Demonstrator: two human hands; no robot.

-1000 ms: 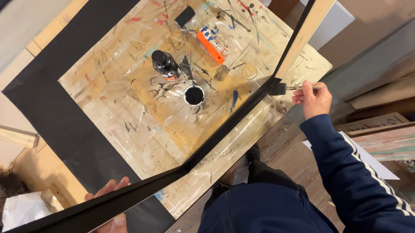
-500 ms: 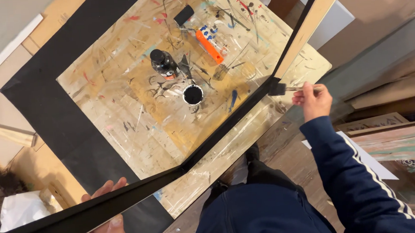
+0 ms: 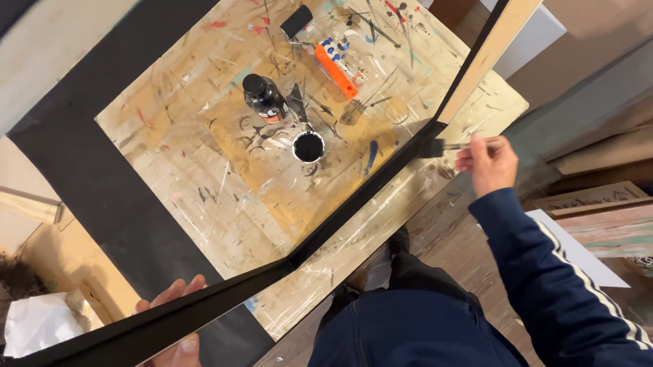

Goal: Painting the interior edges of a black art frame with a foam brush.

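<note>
Both hands grip: left (image 3: 163, 363) clasps frame (image 3: 358, 196), right (image 3: 490, 163) pinches brush (image 3: 446, 147).

Warm indoor light, evenly spread — no harsh glare.

Soft yellowish light is falling across the paint-marked board (image 3: 264, 165), casting only faint shadows beside the black bottle (image 3: 264, 97). The near black frame edge (image 3: 123, 339) is blurring at the bottom left — wide-angle stretch is bending the corners, and the right side is sitting dimmer.
</note>
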